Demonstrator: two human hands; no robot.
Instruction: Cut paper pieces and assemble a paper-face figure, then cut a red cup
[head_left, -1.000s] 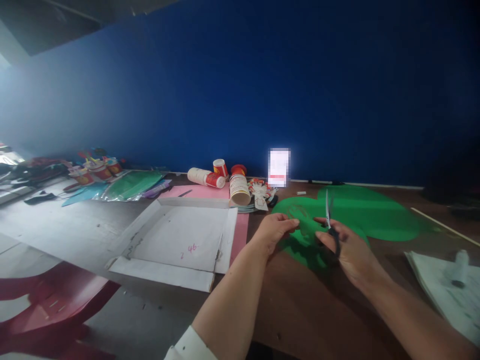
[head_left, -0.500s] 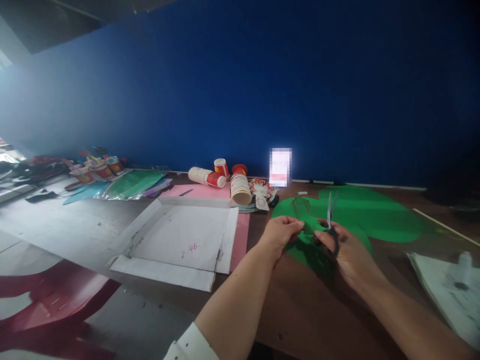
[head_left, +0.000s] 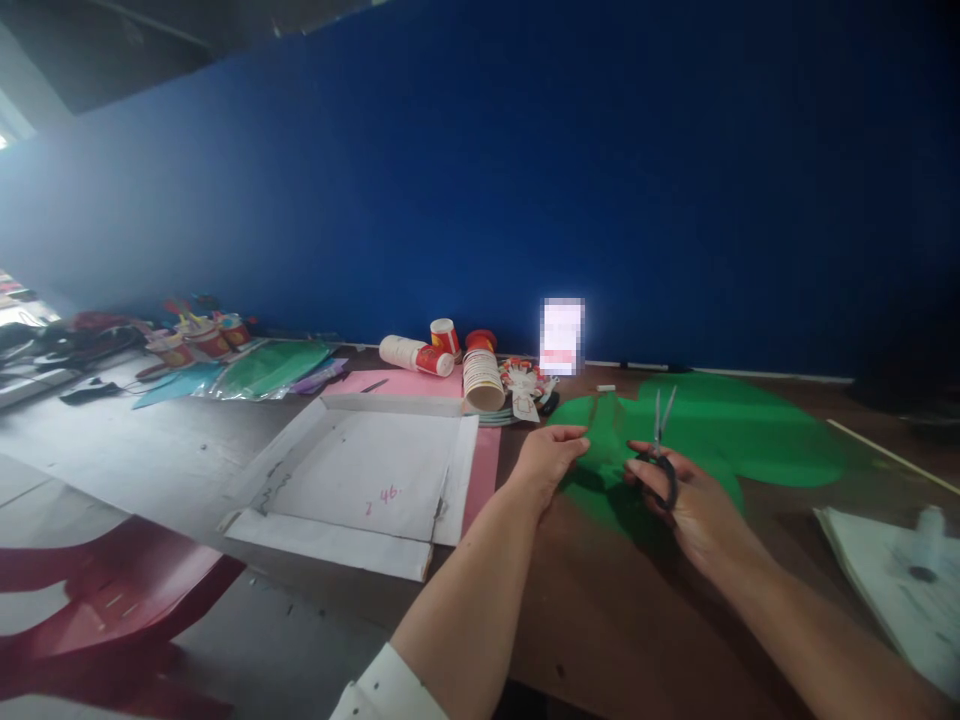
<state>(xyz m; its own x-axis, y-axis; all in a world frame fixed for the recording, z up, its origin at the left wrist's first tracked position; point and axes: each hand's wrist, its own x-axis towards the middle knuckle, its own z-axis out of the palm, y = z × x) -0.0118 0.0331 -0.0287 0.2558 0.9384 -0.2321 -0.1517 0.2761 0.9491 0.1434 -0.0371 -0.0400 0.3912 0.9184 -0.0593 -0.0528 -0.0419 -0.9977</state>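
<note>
Between finger and thumb, my left hand (head_left: 551, 462) pinches the left edge of a small green cutout (head_left: 607, 435) with a drawn outline on it. My right hand (head_left: 686, 500) is closed around the dark handles of a pair of scissors (head_left: 663, 450); their blades point up and stand slightly apart. The right fingertips are close to the cutout's right side, but whether they touch it I cannot tell. Beneath both hands lies a large green sheet (head_left: 772, 430) with rounded lobes.
Left of my arm lies a shallow white box lid (head_left: 330, 470) on pink paper (head_left: 486, 465). Paper cups (head_left: 482, 380) and white cutouts (head_left: 523, 385) sit at the back by the blue partition (head_left: 480, 180). A bottle (head_left: 928, 540) and papers (head_left: 855, 545) are at right, a red chair (head_left: 127, 590) at left.
My left hand has moved a little left, away from the right hand, and the green cutout is spread flatter between them. The scissors stay in my right hand.
</note>
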